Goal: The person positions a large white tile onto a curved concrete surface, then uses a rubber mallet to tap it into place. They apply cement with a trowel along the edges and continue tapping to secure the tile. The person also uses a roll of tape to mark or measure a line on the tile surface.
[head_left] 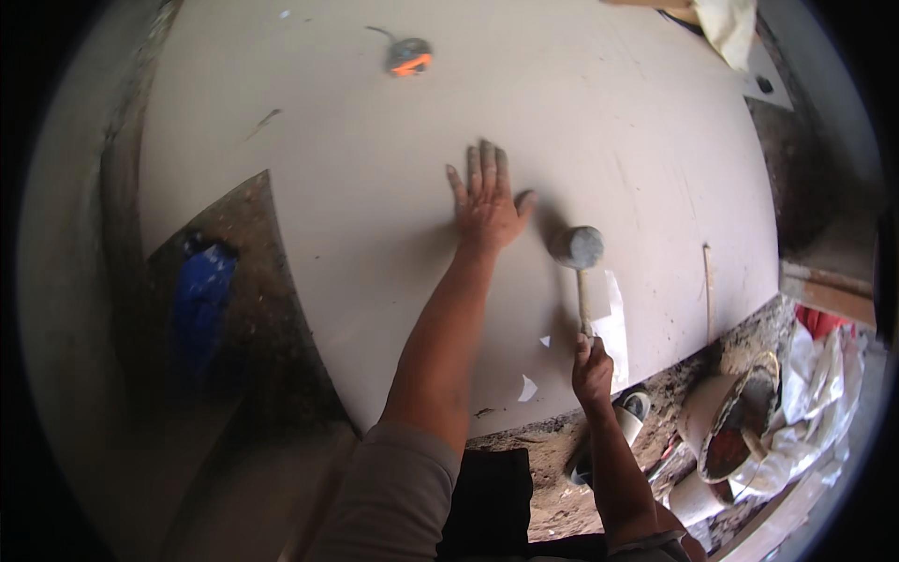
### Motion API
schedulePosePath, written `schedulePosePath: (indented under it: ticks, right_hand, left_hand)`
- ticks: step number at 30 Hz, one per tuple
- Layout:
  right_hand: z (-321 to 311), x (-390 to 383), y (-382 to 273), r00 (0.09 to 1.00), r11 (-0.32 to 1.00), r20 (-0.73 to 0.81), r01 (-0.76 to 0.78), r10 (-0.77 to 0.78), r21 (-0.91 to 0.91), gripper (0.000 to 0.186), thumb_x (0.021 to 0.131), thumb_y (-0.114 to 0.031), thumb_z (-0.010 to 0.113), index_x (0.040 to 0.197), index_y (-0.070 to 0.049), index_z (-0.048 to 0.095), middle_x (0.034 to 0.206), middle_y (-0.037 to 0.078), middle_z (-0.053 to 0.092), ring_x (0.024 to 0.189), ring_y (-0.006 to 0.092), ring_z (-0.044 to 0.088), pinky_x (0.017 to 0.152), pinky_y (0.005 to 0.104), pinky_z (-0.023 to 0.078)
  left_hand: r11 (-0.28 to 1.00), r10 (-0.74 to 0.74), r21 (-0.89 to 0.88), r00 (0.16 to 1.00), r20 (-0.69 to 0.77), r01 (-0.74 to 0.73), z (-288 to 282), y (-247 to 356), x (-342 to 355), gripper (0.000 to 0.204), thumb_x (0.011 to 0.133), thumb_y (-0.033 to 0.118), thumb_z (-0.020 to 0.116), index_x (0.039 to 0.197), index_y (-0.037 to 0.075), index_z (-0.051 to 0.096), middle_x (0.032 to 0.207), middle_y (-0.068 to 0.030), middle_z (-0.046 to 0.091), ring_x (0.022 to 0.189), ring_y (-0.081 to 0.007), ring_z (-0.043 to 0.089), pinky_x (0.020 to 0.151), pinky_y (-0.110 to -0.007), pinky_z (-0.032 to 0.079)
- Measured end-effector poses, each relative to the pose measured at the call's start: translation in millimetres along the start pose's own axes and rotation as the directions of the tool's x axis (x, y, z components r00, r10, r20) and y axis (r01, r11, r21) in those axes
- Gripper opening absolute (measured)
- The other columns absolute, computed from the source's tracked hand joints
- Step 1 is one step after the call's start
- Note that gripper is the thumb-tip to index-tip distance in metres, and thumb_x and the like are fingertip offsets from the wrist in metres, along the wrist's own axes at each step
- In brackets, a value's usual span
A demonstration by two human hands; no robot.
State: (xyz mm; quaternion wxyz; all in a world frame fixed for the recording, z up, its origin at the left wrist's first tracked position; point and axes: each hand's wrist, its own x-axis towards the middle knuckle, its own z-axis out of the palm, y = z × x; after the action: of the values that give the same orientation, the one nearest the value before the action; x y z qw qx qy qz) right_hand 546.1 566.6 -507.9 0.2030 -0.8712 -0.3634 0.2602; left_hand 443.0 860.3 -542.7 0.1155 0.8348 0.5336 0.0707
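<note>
My left hand is spread on a large pale board, fingers apart and pointing away from me. My right hand grips the handle of a grey-headed rubber mallet, whose head is over the board just right of my left hand. A tape measure with orange on it lies farther up the board. A thin stick and some pale scraps lie on the board toward the right and near edge.
A blue bag or sheet sits in the dark cutout at left. At lower right are buckets, white crumpled sacks and a shoe on rubble. Pale cloth is at top right, and a wooden edge at right.
</note>
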Motion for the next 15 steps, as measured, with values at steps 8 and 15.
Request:
schedulePosePath:
  ticks: [8,15]
  right_hand:
    - [5.7,31.8,-52.9,0.995,0.997,0.099,0.032,-0.024,-0.076,0.043,0.1,-0.038,0.048,0.096,0.004,0.056,0.07,0.028,0.061,0.071,0.0496,0.06,0.061,0.0521,0.046]
    - [64.9,68.3,-155.3,0.882,0.903,0.202,0.399,-0.426,0.162,0.044,0.099,-0.041,0.05,0.097,0.002,0.056,0.068,0.025,0.061,0.067,0.0458,0.062,0.059,0.051,0.047]
  left_hand:
    - [0.895,-0.416,-0.033,0.859,0.299,0.445,-66.0,-104.5,-194.2,0.122,0.064,0.06,0.078,0.148,-0.005,0.017,0.155,-0.0284,0.011,0.146,-0.0439,0.003,0.11,-0.068,0.0]
    - [0.879,-0.41,-0.119,0.859,0.305,0.462,-65.5,-108.5,-191.3,0.126,0.061,0.062,0.077,0.148,-0.004,0.014,0.155,-0.0259,0.013,0.146,-0.0435,0.003,0.11,-0.069,0.002]
